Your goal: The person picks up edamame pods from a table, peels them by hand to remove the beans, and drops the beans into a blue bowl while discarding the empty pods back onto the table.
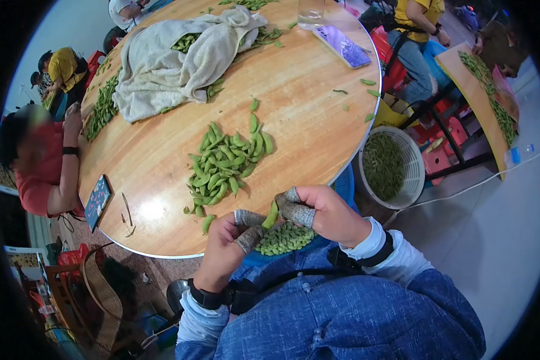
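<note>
A green edamame pod [271, 216] is held between both hands over the table's near edge. My left hand [225, 240], with grey finger covers, is closed on the pod's lower end. The covered fingers of my right hand [321, 213] pinch its upper end. Just below, shelled green beans [287, 239] fill a blue basin [344, 186] that my hands and the table edge partly hide. Beyond my hands, a loose heap of pods [222, 165] lies on the round wooden table [306, 114].
A pale towel [168, 60] covers more pods farther back. Phones lie at the left edge [98, 203] and far right [342, 46], near a glass [311, 13]. A white basket [411, 162] of pods stands right of the table. A person in red [45, 162] sits left; others work behind.
</note>
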{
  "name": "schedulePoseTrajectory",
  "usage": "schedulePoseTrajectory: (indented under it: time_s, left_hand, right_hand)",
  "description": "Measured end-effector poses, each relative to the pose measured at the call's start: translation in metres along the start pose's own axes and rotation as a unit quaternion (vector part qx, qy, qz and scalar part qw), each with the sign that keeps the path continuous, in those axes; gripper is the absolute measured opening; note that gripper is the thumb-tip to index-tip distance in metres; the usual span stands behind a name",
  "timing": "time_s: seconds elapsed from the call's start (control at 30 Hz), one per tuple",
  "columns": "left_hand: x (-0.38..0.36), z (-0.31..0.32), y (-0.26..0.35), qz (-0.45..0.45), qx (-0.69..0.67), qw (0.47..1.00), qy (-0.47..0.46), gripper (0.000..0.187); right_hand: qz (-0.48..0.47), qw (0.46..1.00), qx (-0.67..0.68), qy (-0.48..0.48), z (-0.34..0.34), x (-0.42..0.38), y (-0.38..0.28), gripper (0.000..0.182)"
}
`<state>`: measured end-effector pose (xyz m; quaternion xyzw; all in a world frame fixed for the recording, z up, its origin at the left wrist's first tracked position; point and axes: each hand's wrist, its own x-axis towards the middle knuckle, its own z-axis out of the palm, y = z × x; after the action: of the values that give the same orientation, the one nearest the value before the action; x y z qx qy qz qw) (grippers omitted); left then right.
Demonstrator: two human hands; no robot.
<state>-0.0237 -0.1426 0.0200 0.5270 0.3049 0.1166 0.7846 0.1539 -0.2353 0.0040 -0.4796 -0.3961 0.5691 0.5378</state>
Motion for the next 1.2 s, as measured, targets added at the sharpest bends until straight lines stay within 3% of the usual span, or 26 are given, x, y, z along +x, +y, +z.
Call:
schedulePoseTrajectory:
  time_s: [0.33, 0.57, 0.9, 1.2]
  left_hand:
    - [-0.002, 0.007, 0.003, -0.039, 0.024, 0.999, 0.016, 0.012]
    - [0.004, 0.012, -0.010, 0.028, -0.090, 0.994, 0.054, 0.016]
    - [0.006, 0.017, -0.013, 0.039, -0.119, 0.991, 0.043, 0.023]
    - [0.005, 0.014, -0.010, 0.017, -0.070, 0.997, 0.035, 0.014]
  right_hand:
    - [0.022, 0.999, 0.029, 0.027, 0.004, -0.003, -0.005, 0.010]
    - [0.061, 0.987, 0.137, 0.061, 0.013, -0.009, -0.003, 0.016]
    - [0.009, 0.996, 0.084, 0.037, 0.013, -0.012, -0.014, 0.014]
    - [0.018, 0.994, 0.094, 0.048, 0.015, -0.012, -0.012, 0.012]
